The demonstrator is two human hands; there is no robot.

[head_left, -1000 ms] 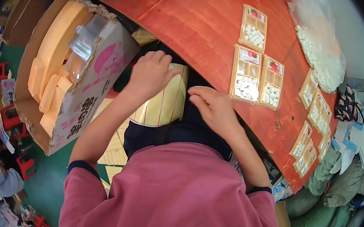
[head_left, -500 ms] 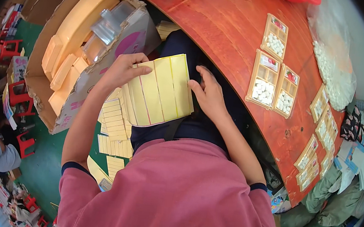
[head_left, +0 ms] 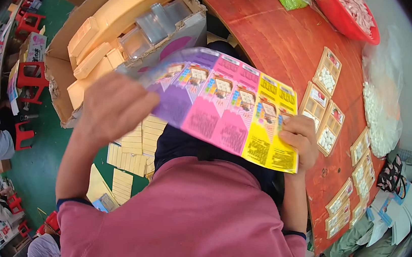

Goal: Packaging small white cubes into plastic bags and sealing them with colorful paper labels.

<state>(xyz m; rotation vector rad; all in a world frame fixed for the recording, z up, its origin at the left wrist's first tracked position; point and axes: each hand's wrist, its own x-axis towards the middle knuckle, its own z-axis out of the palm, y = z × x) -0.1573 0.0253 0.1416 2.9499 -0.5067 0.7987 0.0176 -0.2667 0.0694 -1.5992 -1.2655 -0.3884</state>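
The left hand [head_left: 117, 108] and right hand [head_left: 301, 142] clamp opposite ends of the printed sheet [head_left: 222, 107] above dark trousers [head_left: 178, 143].

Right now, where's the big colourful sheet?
In the head view, the colourful sheet is central, over the lap, held between left hand and right hand.

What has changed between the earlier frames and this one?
The right hand, free of the sheets a second ago, now grips the right edge of a printed sheet; the left hand, blurred, has moved left, to the other end. Purple, pink and yellow print shows where pale yellow did. The view shifted too. The filled trays stay on the red table.
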